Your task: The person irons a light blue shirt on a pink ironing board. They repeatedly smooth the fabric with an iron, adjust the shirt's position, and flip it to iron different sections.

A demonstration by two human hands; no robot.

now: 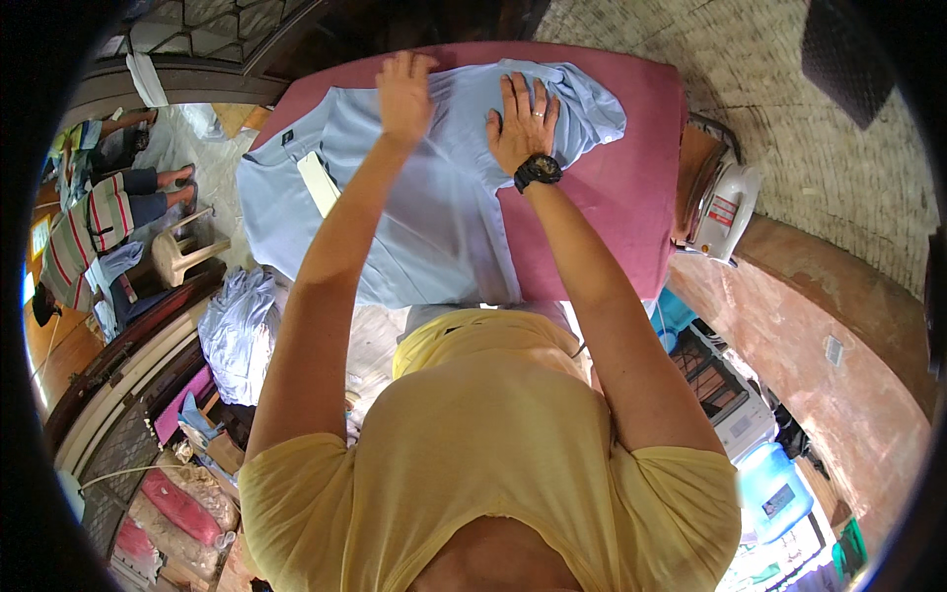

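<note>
A light blue shirt (424,232) lies spread over the maroon-covered board (612,217), its collar end toward the left and a sleeve (589,104) toward the far right. A long cream tag (318,185) rests on it near the collar. My right hand (523,123), with a ring and a black wristwatch, lies flat on the shirt near the sleeve, fingers spread. Over the far edge of the shirt is my left hand (405,97), slightly blurred, its fingers stretched out and holding nothing. Whether it touches the cloth I cannot tell.
A white iron (725,214) stands at the board's right end. A bundle of light blue cloth (240,335) hangs at the left. Farther left are a beige plastic stool (183,252) and another person in a striped shirt (107,215). A stone wall (838,326) curves along the right.
</note>
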